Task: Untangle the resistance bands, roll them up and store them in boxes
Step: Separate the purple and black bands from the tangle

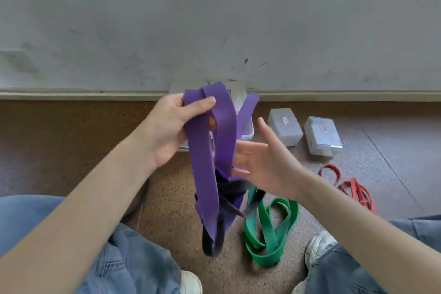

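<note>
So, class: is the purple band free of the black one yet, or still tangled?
Still tangled. The black band wraps across the purple band hanging from the left hand.

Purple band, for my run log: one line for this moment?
left hand holds purple band | right hand open | black band tangled

Purple band (205,150) gripped by left hand (171,126), tangled with black band (232,186); right hand (267,162) held open beside it.
</note>
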Action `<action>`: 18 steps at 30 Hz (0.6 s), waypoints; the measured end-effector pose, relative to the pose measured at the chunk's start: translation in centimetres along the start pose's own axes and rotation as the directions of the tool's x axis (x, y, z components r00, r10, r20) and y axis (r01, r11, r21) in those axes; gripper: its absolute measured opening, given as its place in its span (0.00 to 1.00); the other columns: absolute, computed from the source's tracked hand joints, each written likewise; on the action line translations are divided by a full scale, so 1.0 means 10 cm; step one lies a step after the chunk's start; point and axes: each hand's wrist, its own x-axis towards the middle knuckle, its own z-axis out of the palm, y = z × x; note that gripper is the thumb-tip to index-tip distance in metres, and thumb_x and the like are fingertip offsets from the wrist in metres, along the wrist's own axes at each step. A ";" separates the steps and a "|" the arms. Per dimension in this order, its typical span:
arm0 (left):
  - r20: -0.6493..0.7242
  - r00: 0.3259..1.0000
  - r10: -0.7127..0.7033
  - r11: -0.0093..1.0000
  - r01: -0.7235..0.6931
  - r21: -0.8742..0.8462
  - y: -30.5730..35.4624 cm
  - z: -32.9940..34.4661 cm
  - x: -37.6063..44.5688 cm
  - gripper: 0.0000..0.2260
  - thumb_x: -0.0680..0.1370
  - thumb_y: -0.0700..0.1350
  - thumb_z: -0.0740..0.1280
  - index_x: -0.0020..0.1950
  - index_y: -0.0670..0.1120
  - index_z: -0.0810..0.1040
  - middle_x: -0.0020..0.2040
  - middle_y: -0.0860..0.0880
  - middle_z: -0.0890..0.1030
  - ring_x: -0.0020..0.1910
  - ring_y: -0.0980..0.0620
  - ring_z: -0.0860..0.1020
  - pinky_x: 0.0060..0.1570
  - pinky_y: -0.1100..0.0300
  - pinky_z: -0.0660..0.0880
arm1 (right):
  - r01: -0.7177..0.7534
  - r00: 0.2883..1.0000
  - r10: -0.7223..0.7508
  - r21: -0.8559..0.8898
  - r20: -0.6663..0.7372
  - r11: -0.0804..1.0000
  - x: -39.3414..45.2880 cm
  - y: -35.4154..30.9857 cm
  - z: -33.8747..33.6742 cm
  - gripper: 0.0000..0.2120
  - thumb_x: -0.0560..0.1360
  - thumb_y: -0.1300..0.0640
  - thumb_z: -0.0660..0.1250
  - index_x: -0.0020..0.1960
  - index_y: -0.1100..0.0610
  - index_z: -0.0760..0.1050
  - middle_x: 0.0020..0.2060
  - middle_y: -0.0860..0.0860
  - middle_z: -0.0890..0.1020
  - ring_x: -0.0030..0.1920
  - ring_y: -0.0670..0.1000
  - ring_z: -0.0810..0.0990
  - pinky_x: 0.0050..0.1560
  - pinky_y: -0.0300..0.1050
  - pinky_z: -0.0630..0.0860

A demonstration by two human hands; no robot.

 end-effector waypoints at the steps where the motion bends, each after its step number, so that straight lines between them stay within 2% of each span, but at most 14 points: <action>1: -0.068 0.997 -0.045 0.997 0.040 -0.068 0.02 0.00 0.04 0.04 0.72 0.42 0.68 0.38 0.44 0.81 0.31 0.48 0.82 0.29 0.53 0.80 0.31 0.58 0.79 | 0.001 0.999 0.000 -0.033 0.040 0.999 0.00 0.03 0.04 0.37 0.74 0.33 0.51 0.64 0.62 0.73 0.57 0.57 0.80 0.59 0.56 0.77 0.64 0.51 0.68; 2: -0.106 0.988 -0.109 0.988 0.096 -0.125 0.02 -0.02 0.08 0.04 0.74 0.42 0.67 0.42 0.42 0.79 0.34 0.45 0.82 0.32 0.51 0.81 0.33 0.56 0.80 | 0.031 0.999 -0.027 -0.108 0.045 0.994 0.00 0.04 0.09 0.32 0.75 0.37 0.55 0.62 0.63 0.74 0.55 0.57 0.81 0.56 0.56 0.78 0.62 0.51 0.70; 4: -0.068 0.966 -0.249 0.960 0.237 -0.149 -0.06 -0.07 0.10 0.11 0.77 0.46 0.65 0.52 0.39 0.75 0.47 0.40 0.83 0.46 0.46 0.82 0.42 0.54 0.81 | 0.131 0.986 -0.159 -0.343 -0.054 0.930 0.02 0.04 0.15 0.19 0.77 0.50 0.63 0.58 0.65 0.76 0.50 0.59 0.83 0.50 0.55 0.82 0.56 0.50 0.76; 6: -0.005 0.935 -0.355 0.933 0.355 0.062 -0.21 -0.12 0.05 0.21 0.73 0.54 0.67 0.59 0.42 0.73 0.55 0.42 0.81 0.52 0.46 0.81 0.47 0.53 0.80 | 0.177 0.925 -0.300 -0.434 -0.233 0.883 0.05 0.03 0.15 0.10 0.77 0.63 0.64 0.54 0.69 0.76 0.44 0.61 0.84 0.43 0.53 0.84 0.48 0.47 0.81; 7: 0.036 0.907 -0.419 0.888 0.401 0.227 -0.27 -0.13 -0.01 0.24 0.69 0.58 0.69 0.59 0.45 0.74 0.54 0.44 0.83 0.51 0.48 0.82 0.48 0.54 0.79 | 0.198 0.900 -0.335 -0.423 -0.278 0.884 0.05 0.02 0.15 0.08 0.76 0.65 0.63 0.52 0.69 0.76 0.42 0.60 0.84 0.39 0.51 0.84 0.43 0.45 0.82; 9: 0.138 0.808 -0.573 0.749 0.449 0.487 -0.34 -0.17 -0.14 0.19 0.70 0.58 0.69 0.53 0.46 0.78 0.45 0.47 0.85 0.41 0.54 0.83 0.43 0.62 0.76 | 0.235 0.880 -0.366 -0.392 -0.302 0.889 0.05 -0.06 0.19 0.05 0.76 0.66 0.63 0.50 0.67 0.76 0.41 0.59 0.84 0.37 0.50 0.84 0.38 0.42 0.82; 10: 0.130 0.756 -0.642 0.646 0.441 0.623 -0.36 -0.21 -0.18 0.15 0.73 0.56 0.68 0.46 0.45 0.80 0.38 0.49 0.85 0.33 0.58 0.82 0.36 0.66 0.75 | 0.254 0.876 -0.381 -0.388 -0.295 0.886 0.05 -0.12 0.21 0.05 0.76 0.66 0.63 0.48 0.65 0.76 0.41 0.60 0.84 0.39 0.51 0.84 0.39 0.43 0.82; 11: 0.058 0.730 -0.681 0.494 0.399 0.772 -0.38 -0.26 -0.18 0.14 0.75 0.54 0.67 0.40 0.44 0.79 0.31 0.50 0.83 0.26 0.60 0.78 0.30 0.69 0.73 | 0.279 0.870 -0.402 -0.387 -0.284 0.879 0.05 -0.19 0.23 0.04 0.77 0.66 0.62 0.47 0.64 0.76 0.42 0.59 0.84 0.41 0.52 0.84 0.42 0.45 0.82; 12: -0.050 0.734 -0.678 0.295 0.334 0.895 -0.38 -0.31 -0.17 0.15 0.77 0.53 0.65 0.36 0.45 0.78 0.26 0.51 0.81 0.23 0.60 0.76 0.27 0.68 0.72 | 0.308 0.862 -0.426 -0.384 -0.275 0.870 0.04 -0.27 0.26 0.05 0.77 0.66 0.62 0.47 0.63 0.76 0.42 0.59 0.84 0.42 0.53 0.84 0.45 0.46 0.82; 13: -0.147 0.762 -0.630 0.089 0.259 0.962 -0.37 -0.35 -0.15 0.15 0.77 0.53 0.64 0.35 0.45 0.76 0.24 0.52 0.80 0.22 0.59 0.76 0.27 0.67 0.72 | 0.335 0.855 -0.448 -0.379 -0.263 0.862 0.03 -0.33 0.31 0.05 0.77 0.66 0.62 0.47 0.63 0.76 0.41 0.58 0.84 0.42 0.53 0.84 0.47 0.47 0.81; 14: -0.204 0.806 -0.556 -0.062 0.204 0.977 -0.34 -0.39 -0.15 0.15 0.76 0.54 0.64 0.36 0.45 0.76 0.25 0.53 0.80 0.24 0.59 0.77 0.30 0.65 0.74 | 0.355 0.850 -0.462 -0.374 -0.252 0.857 0.01 -0.37 0.35 0.05 0.77 0.66 0.62 0.48 0.64 0.76 0.42 0.58 0.83 0.42 0.54 0.84 0.48 0.47 0.81; 15: -0.197 0.849 -0.491 -0.093 0.174 0.980 -0.32 -0.42 -0.13 0.14 0.75 0.55 0.65 0.40 0.45 0.77 0.30 0.53 0.82 0.30 0.58 0.80 0.36 0.63 0.75 | 0.364 0.849 -0.468 -0.369 -0.245 0.855 0.00 -0.40 0.39 0.05 0.77 0.66 0.62 0.50 0.66 0.76 0.43 0.60 0.83 0.43 0.55 0.83 0.49 0.48 0.81; 16: -0.094 0.871 -0.482 0.034 0.126 0.991 -0.33 -0.44 -0.10 0.14 0.73 0.56 0.68 0.46 0.46 0.79 0.38 0.53 0.83 0.38 0.57 0.81 0.42 0.61 0.76 | 0.368 0.849 -0.470 -0.369 -0.242 0.854 -0.01 -0.43 0.42 0.07 0.77 0.65 0.62 0.52 0.67 0.76 0.45 0.61 0.82 0.44 0.56 0.83 0.50 0.49 0.80; 18: 0.221 0.834 -0.505 0.487 0.065 0.871 -0.31 -0.35 -0.11 0.19 0.70 0.52 0.74 0.58 0.52 0.75 0.52 0.55 0.82 0.53 0.58 0.79 0.52 0.65 0.75 | 0.375 0.849 -0.473 -0.363 -0.234 0.853 -0.03 -0.45 0.49 0.09 0.77 0.66 0.62 0.54 0.68 0.75 0.48 0.64 0.81 0.46 0.59 0.81 0.51 0.51 0.80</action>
